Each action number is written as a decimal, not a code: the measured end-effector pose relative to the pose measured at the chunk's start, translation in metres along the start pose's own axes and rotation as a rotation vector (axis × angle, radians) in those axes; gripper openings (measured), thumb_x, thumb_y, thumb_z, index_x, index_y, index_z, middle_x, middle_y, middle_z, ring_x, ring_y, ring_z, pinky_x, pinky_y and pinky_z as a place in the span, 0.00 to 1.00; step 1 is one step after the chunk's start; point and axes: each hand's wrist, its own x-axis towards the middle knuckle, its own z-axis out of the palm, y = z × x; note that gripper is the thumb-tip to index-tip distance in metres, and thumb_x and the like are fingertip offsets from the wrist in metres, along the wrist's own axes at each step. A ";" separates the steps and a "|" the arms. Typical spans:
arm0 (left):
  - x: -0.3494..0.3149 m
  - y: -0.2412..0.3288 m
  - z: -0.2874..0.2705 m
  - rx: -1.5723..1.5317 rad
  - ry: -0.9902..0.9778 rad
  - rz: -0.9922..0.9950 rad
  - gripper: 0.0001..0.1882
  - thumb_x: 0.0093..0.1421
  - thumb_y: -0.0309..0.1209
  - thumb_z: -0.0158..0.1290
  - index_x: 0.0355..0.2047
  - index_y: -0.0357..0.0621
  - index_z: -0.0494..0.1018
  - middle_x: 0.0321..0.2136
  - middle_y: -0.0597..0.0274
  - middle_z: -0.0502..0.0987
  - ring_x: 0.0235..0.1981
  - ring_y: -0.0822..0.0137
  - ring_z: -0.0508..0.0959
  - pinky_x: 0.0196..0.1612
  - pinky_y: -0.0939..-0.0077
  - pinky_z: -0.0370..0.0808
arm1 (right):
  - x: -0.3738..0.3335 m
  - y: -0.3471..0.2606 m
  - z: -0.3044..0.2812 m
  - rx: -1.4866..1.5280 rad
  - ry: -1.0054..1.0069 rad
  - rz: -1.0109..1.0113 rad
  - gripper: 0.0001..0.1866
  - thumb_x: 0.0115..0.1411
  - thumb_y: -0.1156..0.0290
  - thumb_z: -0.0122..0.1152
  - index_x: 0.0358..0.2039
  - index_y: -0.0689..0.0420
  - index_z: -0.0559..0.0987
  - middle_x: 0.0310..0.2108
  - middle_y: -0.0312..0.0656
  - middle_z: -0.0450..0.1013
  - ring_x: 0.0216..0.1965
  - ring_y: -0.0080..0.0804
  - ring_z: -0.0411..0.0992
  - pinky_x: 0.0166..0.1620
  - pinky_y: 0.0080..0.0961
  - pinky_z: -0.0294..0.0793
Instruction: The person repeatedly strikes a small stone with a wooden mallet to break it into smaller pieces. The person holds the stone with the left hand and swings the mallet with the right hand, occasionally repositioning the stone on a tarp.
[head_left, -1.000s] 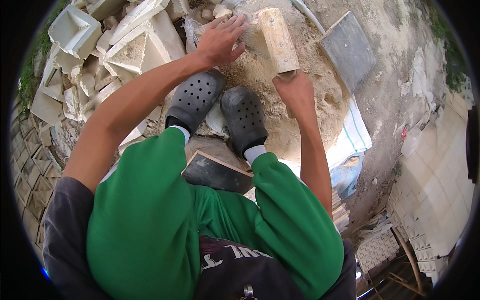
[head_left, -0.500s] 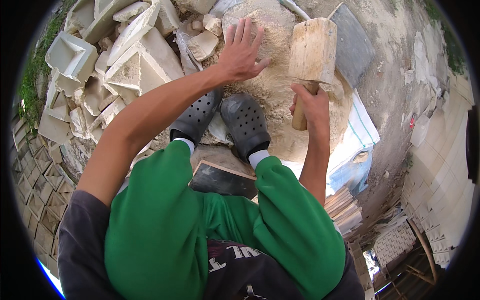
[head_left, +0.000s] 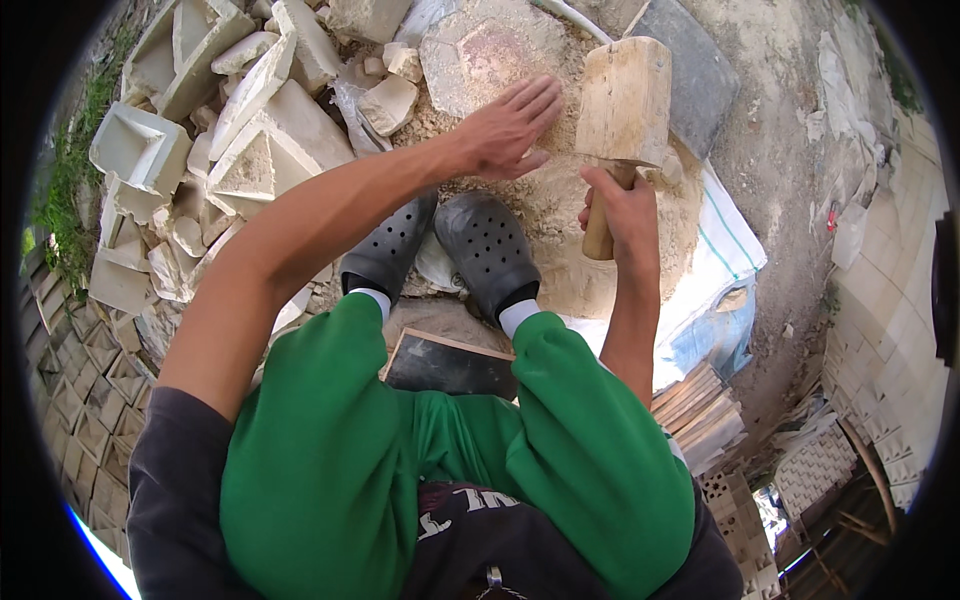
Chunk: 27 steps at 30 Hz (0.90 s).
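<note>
My right hand (head_left: pixel 625 208) is wrapped round the short handle of a wooden mallet (head_left: pixel 624 100), its blocky pale head pointing away from me. To the left, my left hand (head_left: pixel 510 128) is stretched out flat, palm down, over crumbled tan powder and bits (head_left: pixel 570 205). Nothing shows in its fingers; whether the palm touches the powder I cannot tell. Just beyond that hand lies a flat, dusty, roundish slab (head_left: pixel 490 55) with a pinkish patch on top.
Broken pale plaster-like moulds (head_left: pixel 285 140) are heaped at the left. A grey board (head_left: pixel 690 75) lies behind the mallet, and a white sack (head_left: pixel 725 240) spreads under the powder's right side. My grey clogs (head_left: pixel 487 245) stand close to the powder. A dark framed board (head_left: pixel 450 365) lies beneath me.
My left hand has swept right and toward me, uncovering more of the slab beyond it. My right hand and the mallet stay almost where they were.
</note>
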 end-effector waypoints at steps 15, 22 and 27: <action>-0.025 0.043 0.020 -0.196 -0.131 0.003 0.44 0.72 0.55 0.42 0.72 0.27 0.50 0.74 0.36 0.49 0.77 0.46 0.44 0.78 0.53 0.41 | -0.002 0.014 -0.004 0.060 -0.024 0.010 0.19 0.57 0.62 0.72 0.38 0.64 0.77 0.24 0.39 0.74 0.19 0.29 0.75 0.22 0.27 0.76; -0.005 0.005 -0.003 -0.012 0.312 -0.290 0.42 0.70 0.51 0.49 0.73 0.33 0.51 0.75 0.36 0.46 0.77 0.43 0.43 0.77 0.50 0.41 | -0.012 0.011 -0.009 0.070 -0.002 0.005 0.18 0.57 0.63 0.72 0.38 0.64 0.77 0.23 0.40 0.74 0.18 0.29 0.74 0.22 0.27 0.76; 0.009 -0.092 -0.030 0.261 0.422 -0.596 0.50 0.67 0.54 0.50 0.71 0.21 0.47 0.74 0.27 0.42 0.76 0.34 0.39 0.76 0.41 0.38 | -0.009 0.015 -0.007 0.061 -0.031 0.003 0.18 0.57 0.63 0.71 0.38 0.64 0.76 0.23 0.40 0.74 0.18 0.28 0.75 0.22 0.27 0.76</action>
